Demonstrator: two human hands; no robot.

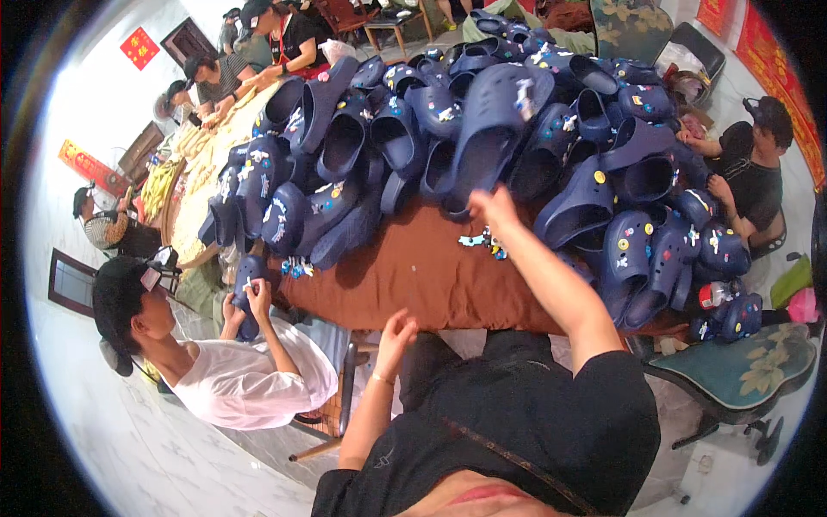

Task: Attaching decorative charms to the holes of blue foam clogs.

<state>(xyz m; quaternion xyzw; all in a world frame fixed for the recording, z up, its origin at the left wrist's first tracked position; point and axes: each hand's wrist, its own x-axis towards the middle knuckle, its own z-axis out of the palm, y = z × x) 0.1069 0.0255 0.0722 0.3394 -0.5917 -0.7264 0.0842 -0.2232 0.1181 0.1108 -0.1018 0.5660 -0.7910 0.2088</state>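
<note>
- Head view: my right hand point(493, 204) reaches, fingers spread and empty, at a big navy foam clog point(495, 129).
- Left hand point(398, 329) hangs loosely curled, empty, at the brown-clothed table point(413, 276) edge.
- I'd grip the clog's heel rim firmly, sparing the small charms point(484, 243) just beside.

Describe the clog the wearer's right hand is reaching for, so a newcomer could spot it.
On the brown table, find the heap of navy clogs. The right hand touches the large clog at the heap's front centre. It lies lengthwise toward the wearer, bigger than its neighbours.
</note>
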